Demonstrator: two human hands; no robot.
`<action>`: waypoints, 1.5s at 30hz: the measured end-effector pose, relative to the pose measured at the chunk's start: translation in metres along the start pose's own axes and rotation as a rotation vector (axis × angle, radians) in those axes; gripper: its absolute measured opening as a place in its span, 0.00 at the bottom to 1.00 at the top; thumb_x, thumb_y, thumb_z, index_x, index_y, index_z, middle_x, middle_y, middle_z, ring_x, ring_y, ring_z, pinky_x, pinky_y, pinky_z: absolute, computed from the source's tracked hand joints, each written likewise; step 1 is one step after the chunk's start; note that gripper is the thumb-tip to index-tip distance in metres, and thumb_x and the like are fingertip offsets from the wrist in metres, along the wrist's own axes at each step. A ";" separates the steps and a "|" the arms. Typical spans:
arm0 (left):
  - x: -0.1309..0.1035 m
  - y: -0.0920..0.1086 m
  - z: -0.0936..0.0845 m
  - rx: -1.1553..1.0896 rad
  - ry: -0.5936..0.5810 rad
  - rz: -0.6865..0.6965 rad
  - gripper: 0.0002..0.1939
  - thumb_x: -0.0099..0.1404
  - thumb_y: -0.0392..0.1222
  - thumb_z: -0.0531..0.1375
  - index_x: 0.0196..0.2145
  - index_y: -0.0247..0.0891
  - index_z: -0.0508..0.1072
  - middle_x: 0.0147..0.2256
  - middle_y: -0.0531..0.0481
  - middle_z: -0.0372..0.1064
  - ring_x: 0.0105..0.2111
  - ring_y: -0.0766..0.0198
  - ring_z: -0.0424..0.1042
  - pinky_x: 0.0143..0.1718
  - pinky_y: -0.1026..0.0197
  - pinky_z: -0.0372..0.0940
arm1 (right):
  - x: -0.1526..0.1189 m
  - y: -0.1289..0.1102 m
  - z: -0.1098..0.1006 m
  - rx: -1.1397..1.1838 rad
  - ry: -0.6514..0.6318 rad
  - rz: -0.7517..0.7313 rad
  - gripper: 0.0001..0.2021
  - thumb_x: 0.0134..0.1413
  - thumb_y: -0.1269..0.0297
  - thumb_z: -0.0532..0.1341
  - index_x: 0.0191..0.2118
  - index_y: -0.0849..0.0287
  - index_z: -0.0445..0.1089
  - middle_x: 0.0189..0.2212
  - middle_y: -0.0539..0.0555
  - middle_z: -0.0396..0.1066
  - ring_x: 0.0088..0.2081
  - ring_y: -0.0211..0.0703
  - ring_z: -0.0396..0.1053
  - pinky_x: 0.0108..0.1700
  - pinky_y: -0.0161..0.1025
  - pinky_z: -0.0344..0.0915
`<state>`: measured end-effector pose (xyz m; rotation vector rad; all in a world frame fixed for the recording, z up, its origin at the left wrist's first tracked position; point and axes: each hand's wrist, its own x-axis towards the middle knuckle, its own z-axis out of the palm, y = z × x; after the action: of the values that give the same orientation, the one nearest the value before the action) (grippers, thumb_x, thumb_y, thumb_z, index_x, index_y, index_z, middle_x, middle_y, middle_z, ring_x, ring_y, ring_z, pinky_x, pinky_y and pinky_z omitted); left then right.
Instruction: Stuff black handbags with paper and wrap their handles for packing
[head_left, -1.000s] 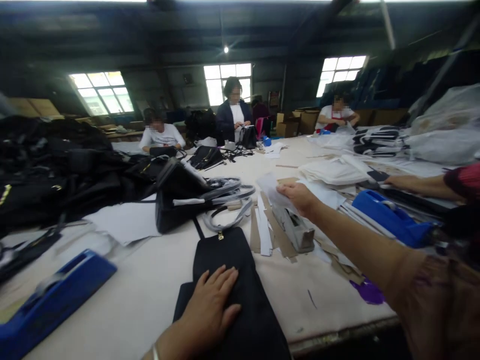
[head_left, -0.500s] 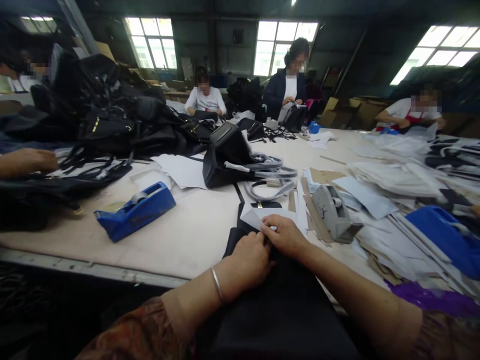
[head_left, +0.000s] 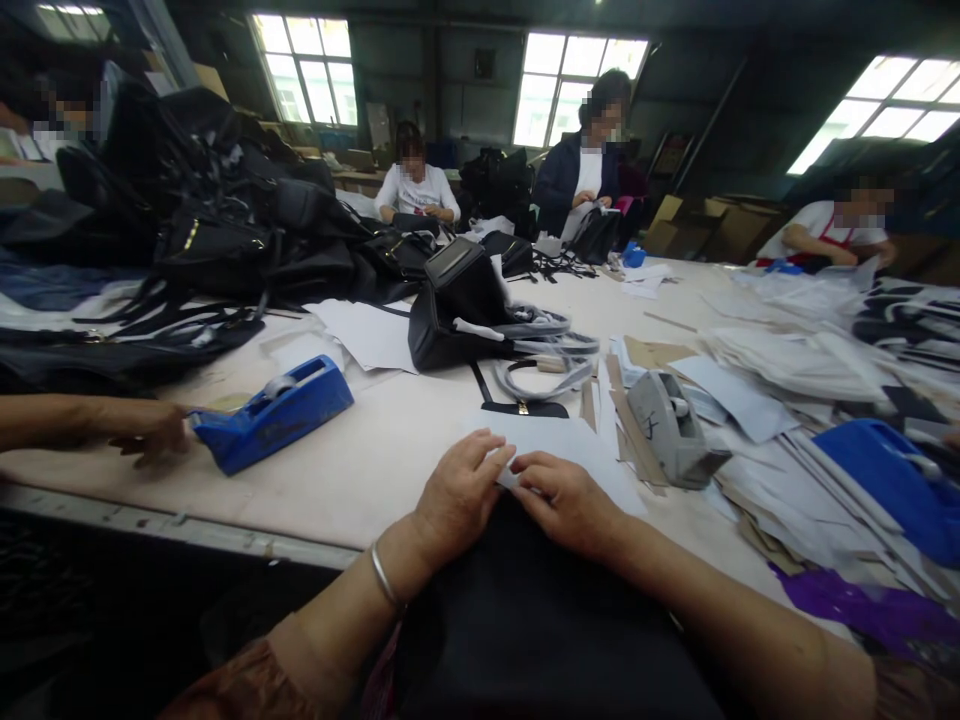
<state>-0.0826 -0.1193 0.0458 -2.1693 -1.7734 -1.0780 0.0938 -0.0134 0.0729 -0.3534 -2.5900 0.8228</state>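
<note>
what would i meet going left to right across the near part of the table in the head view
Another person's hand → blue tape dispenser → the wearer's left hand → the wearer's right hand → gray tape dispenser → second blue tape dispenser.

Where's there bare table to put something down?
Bare table shows between the left blue dispenser and the left hand, and beyond the wrapped handles. It's crowded around the grey dispenser with papers, and far left with black bags.
</note>
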 end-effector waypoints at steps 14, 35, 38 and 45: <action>0.003 -0.010 -0.041 -0.270 -0.492 0.043 0.12 0.65 0.35 0.60 0.46 0.38 0.76 0.47 0.44 0.76 0.48 0.56 0.74 0.53 0.54 0.67 | 0.007 0.032 -0.022 -0.359 -0.447 0.136 0.35 0.60 0.44 0.60 0.68 0.56 0.58 0.69 0.66 0.50 0.68 0.67 0.50 0.65 0.65 0.51; 0.052 0.005 0.051 -0.137 -0.704 0.075 0.34 0.71 0.55 0.53 0.69 0.37 0.54 0.68 0.36 0.52 0.67 0.45 0.53 0.66 0.38 0.52 | -0.030 0.050 -0.047 -0.518 -0.329 0.461 0.31 0.63 0.46 0.55 0.64 0.61 0.64 0.68 0.67 0.53 0.66 0.70 0.53 0.62 0.68 0.53; 0.056 0.011 0.051 -0.070 -0.757 0.101 0.38 0.70 0.57 0.54 0.70 0.37 0.52 0.68 0.35 0.50 0.68 0.43 0.52 0.65 0.36 0.52 | -0.040 0.054 -0.054 -0.398 -0.384 0.466 0.37 0.61 0.45 0.57 0.68 0.67 0.58 0.68 0.70 0.50 0.68 0.68 0.50 0.65 0.63 0.53; 0.052 -0.010 0.074 0.080 -0.665 0.237 0.33 0.71 0.57 0.53 0.69 0.49 0.53 0.68 0.43 0.52 0.65 0.43 0.57 0.61 0.39 0.60 | -0.077 0.066 -0.097 -0.263 -0.074 0.433 0.22 0.60 0.55 0.61 0.56 0.62 0.72 0.52 0.63 0.74 0.53 0.55 0.72 0.56 0.48 0.67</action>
<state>-0.0566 -0.0356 0.0195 -2.7977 -1.6487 -0.2290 0.2135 0.0604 0.0832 -1.0042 -2.7364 0.6334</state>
